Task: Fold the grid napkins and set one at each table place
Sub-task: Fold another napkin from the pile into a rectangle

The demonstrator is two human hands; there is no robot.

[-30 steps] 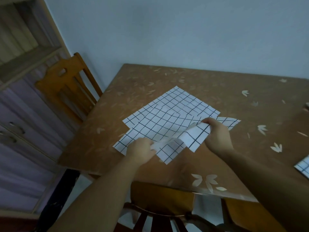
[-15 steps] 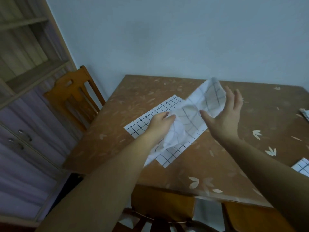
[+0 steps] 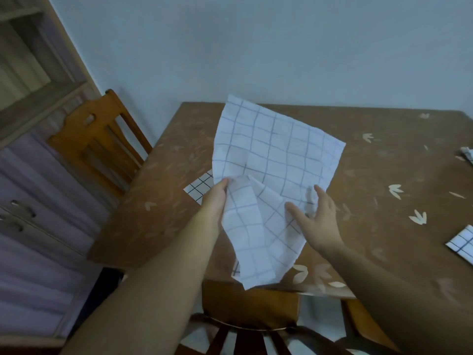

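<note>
Left hand (image 3: 215, 198) is raised over the table (image 3: 384, 175), seen from its back. The thumb and curled fingers pinch the left edge of a grid napkin (image 3: 271, 155). Most of the fingers are hidden behind the cloth.

The napkin hangs in the air, clear of the tabletop and unfolded. Its upper part fans up and away towards the wall (image 3: 256, 47), and its lower part droops past the near table edge. The pale side with faint grid lines faces this way, and a loose fold runs down its middle.

Right hand (image 3: 317, 219) has its fingers straight and spread wide, gripping nothing. The thumb lies across the front of the cloth and the fingertips sit at its lower right edge. I cannot tell if they actually touch it.

A second napkin (image 3: 202, 188) lies flat on the table under the lifted one. Only a dark-lined corner shows left of the left hand, plus a sliver near the table's front edge.

A folded napkin (image 3: 463, 244) rests at the right side of the table, cut off by the frame. A scrap of grid cloth (image 3: 468, 155) lies further back on the same side.

A wooden chair (image 3: 102, 139) stands at the table's left end. Another chair (image 3: 250, 303) is tucked in at the near side. A cabinet (image 3: 30, 201) with shelves above it stands along the left.
</note>
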